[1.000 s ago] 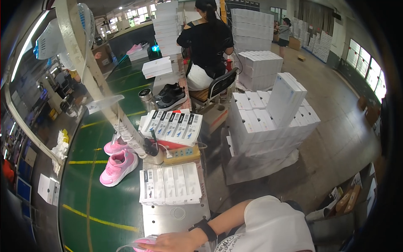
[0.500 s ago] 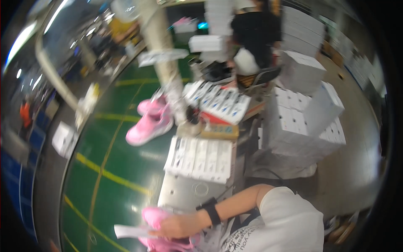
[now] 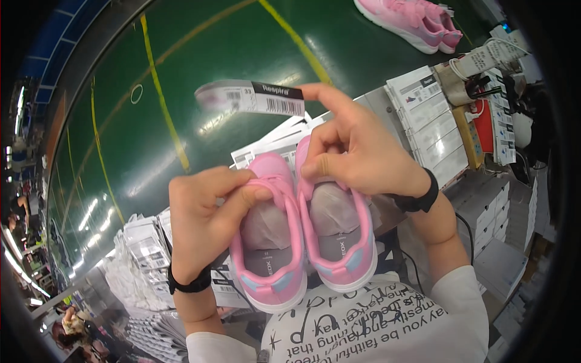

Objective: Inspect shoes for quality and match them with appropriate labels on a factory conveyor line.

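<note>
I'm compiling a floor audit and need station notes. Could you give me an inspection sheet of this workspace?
Surface: glossy green worktop with yellow lines.
Job's things: pink left shoe and right shoe side by side, pale stuffing inside; printed label strip at an outstretched right index finger.
Clutter: label sheets at right; white pile at left; another pink pair at top right.
Left hand: pinching the left shoe's tongue area.
Right hand: pinching the right shoe's tongue area.
Cables: white cable at upper right; dark cable beside the right forearm.
Surroundings: white boxes at right; far left unclear.
</note>
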Motion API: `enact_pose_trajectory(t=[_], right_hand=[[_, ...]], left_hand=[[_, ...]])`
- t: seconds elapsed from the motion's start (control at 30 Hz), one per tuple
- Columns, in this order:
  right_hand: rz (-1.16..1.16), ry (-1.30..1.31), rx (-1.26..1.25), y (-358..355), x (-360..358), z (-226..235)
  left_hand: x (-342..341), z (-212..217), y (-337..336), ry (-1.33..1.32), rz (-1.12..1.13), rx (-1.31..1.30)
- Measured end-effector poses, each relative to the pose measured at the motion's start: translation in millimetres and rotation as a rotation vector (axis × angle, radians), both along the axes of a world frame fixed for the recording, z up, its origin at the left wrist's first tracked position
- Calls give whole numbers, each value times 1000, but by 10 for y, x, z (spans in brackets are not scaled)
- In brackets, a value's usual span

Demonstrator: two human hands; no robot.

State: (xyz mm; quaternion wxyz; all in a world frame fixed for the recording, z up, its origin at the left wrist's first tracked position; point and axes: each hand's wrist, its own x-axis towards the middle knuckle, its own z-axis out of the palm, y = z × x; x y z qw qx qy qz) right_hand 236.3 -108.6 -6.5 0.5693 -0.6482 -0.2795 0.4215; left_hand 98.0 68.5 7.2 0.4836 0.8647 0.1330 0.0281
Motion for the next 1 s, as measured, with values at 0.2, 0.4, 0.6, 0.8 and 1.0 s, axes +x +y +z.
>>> enact_pose_trajectory(t=[0.2, 0.4, 0.6, 0.8, 1.0], right_hand=[[-10, 48, -79, 22, 53, -26], [-59, -168, -20, -244, -90, -52], [-228, -487, 221, -740, -764, -658], [-187, -858, 122, -823, -804, -541], [34, -1068, -152, -823, -697, -394]], left_hand=[[105, -56, 57, 157, 108, -386], [38, -88, -155, -41, 33, -57], [-659, -523, -501, -417, -390, 397], [-661, -270, -848, 39, -67, 368], [-639, -175, -832, 79, -43, 398]])
